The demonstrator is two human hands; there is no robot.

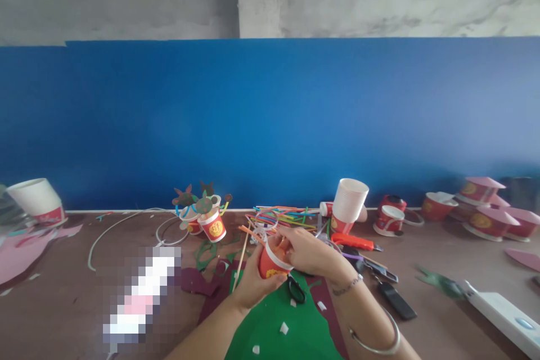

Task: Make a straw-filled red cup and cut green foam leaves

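Note:
My left hand (253,287) is wrapped round a red paper cup (270,264) with a white rim and a yellow emblem. The cup is tilted, its mouth up and to the right. My right hand (306,248) reaches over the rim, its fingers bent into the mouth; whatever they pinch inside is hidden. An orange strip (252,234) sticks out at the cup's left side. Beneath the hands lies green paper (274,326) with small white scraps on it. Black-handled scissors (296,290) rest just below the cup.
Behind my hands lie colourful straws (287,216). A stack of white cups (348,202) and an orange utility knife (351,241) are to the right. Decorated cups (214,229) stand left of centre, pink-roofed cups (491,222) far right. A blue panel (270,124) borders the table.

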